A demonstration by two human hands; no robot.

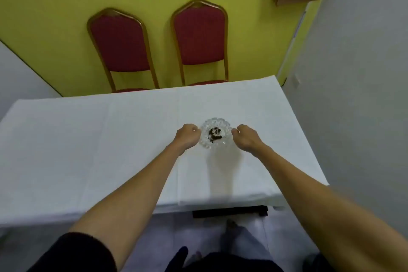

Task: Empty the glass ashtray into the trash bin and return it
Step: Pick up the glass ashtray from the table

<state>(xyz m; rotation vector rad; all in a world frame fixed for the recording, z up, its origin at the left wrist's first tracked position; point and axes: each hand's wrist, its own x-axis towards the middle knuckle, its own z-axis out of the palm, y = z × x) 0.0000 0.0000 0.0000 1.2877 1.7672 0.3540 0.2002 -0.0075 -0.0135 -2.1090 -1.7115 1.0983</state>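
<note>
Glass ashtray point(216, 133), round, clear, scalloped rim, sat on white-clothed table point(88, 139) toward its right half, dark ash and butts heaped at centre. Left hand point(187, 137) and right hand point(245, 138) flanked it, fingers curled at opposite rim edges; contact probable, firm hold not confirmable. Nothing lifted yet. Trash bin not in view. Judgement: pinch both sides evenly, raise level, keep it flat in transit so loose ash stays in. Two red padded chairs point(199, 37) stood behind the table.
</note>
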